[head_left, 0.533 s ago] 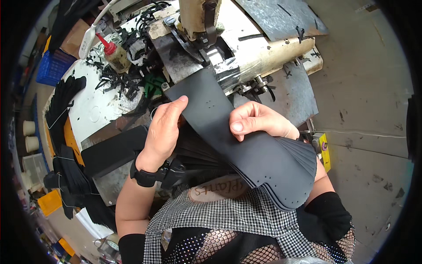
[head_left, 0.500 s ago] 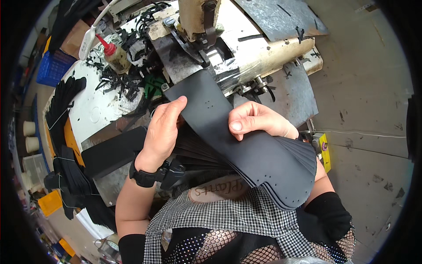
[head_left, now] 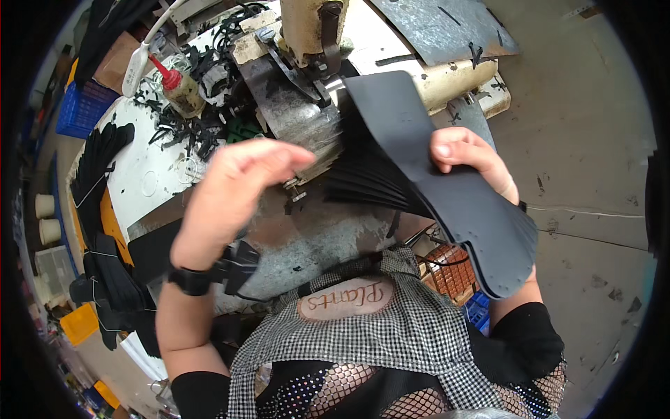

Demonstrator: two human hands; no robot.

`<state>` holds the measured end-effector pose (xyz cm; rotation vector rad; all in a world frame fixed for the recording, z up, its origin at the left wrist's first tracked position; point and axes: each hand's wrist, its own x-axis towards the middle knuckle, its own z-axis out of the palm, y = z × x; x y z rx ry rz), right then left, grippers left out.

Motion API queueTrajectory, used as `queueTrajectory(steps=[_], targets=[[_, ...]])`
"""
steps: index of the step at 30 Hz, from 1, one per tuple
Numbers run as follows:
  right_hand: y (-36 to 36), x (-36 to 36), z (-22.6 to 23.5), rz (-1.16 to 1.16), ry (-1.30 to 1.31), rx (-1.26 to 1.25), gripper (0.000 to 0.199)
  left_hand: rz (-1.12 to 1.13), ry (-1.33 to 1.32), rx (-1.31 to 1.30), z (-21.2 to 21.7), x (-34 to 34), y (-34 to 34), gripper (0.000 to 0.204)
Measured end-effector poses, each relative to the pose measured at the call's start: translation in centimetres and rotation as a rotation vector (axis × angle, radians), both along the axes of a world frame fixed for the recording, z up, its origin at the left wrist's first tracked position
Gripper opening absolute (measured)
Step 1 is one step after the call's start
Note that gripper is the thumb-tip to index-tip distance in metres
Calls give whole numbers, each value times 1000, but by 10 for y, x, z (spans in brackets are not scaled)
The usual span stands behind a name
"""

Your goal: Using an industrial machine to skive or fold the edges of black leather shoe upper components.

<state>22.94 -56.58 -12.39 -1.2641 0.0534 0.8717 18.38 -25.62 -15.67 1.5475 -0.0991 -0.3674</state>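
Floor [head_left: 593, 174] fills the whole three o'clock side, grey and scuffed, and facing it around nine to ten o'clock we've got the white worktable [head_left: 136, 171]. Down at six o'clock it's the checked apron [head_left: 349, 342] on the person at work, and up at twelve stands the cream machine [head_left: 307, 31], its paint worn and stained. A grey metal sheet [head_left: 450, 31] lies at one o'clock, dotted with dark bits.

Now the centrepiece: a stack of black shaped pieces [head_left: 481, 220], just off centre toward three o'clock, tilted, its upper end over by the machine, its rounded, hole-pricked end down toward four. The layers fan out along its nine o'clock side! Tied black bundles [head_left: 105, 167] run down the far nine o'clock edge.

Left hand [head_left: 230, 188], between nine and ten, badly blurred: fingers drawn close together, pointing at the stack but apart from it; how wide the thumb stands, I can't tell. Right hand [head_left: 481, 160], between two and three, has the grip: thumb flat on the top piece, other fingers mostly hidden, the stack pinched firmly.

Smaller now: blue basket [head_left: 84, 108] near ten, red-tipped bottle [head_left: 183, 98] at ten, dark wristband [head_left: 190, 281] at eight, curly black scraps [head_left: 199, 133] around the bottle.
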Motion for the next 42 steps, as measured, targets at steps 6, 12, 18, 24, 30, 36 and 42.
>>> queueTrajectory(steps=[6, 12, 18, 24, 30, 36, 42], targets=[[-18, -13, 24, 137, -270, -118, 18, 198, -245, 544, 11, 61, 72, 30], [-11, -12, 30, 440, -491, -223, 14, 2, -73, 1242, -45, 127, 82, 50], [-12, 6, 31, 663, -733, -165, 15, -185, 254, 1203, -51, 155, 90, 63], [9, 7, 30, 874, -1057, -167, 19, -94, -214, 1227, -35, 128, 98, 38], [38, -10, 15, 1057, -1364, -319, 14, 160, -661, 858, 60, -8, 17, 18], [72, -45, -49, 1152, -1665, -419, 8, -165, -884, 1356, -8, -83, -66, 62], [17, -55, -91, 1076, -1621, -444, 58, -270, -625, 1443, -62, -115, -62, 22]])
